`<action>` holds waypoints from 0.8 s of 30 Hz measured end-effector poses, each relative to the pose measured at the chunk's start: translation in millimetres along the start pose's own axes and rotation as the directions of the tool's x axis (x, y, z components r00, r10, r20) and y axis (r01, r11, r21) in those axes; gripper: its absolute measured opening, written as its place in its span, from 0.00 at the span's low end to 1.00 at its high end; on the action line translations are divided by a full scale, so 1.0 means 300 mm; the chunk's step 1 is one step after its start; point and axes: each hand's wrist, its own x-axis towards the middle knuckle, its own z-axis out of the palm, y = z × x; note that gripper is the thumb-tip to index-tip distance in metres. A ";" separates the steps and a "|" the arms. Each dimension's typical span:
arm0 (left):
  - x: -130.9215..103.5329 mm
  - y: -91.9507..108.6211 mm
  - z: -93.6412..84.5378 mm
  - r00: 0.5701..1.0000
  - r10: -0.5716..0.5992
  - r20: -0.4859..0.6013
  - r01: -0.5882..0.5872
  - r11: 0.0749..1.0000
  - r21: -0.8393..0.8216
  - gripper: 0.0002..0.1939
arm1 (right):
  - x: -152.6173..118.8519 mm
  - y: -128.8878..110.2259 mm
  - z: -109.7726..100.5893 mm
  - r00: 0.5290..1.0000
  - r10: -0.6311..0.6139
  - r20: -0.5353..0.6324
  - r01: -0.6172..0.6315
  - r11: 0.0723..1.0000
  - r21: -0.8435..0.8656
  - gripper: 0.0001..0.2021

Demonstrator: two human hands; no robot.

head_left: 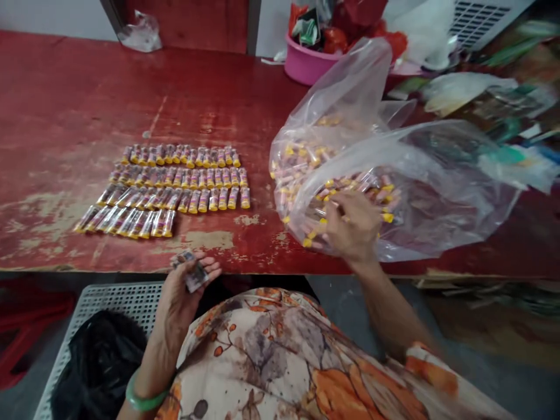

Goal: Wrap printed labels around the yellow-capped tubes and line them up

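The right hand (353,224), fingers curled, is at a clear bag's (450,198) mouth on the counter (245,111); tubes (388,198) lie at mixed angles around its fingertips, grip unclear. Well apart, the half-open left hand (181,286) thumbs cards (196,275) against its fingers.

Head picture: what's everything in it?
table: one, worn red, across
plastic bag: uncounted, clear, table's right
wrapped tubes: many, pinkish and yellow, four rows left, others bagged
basin: one, pink, back
crumpled bag: one, clear, back
crates: two, white, lower left, upper right
black bundle: one, black, lower crate
blurred object: one, red, lower left
clutter: uncounted, mixed, far right
printed item: uncounted, dark and pale, left hand
shirt: one, cream floral, bottom
bangle: one, green, left wrist
left hand: one, table edge
right hand: one, among tubes
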 end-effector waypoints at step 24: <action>-0.008 -0.130 0.418 0.994 -0.007 0.108 -0.023 0.961 0.276 0.20 | -0.117 -0.078 -0.082 0.751 0.250 0.611 -0.542 -0.296 0.787 0.11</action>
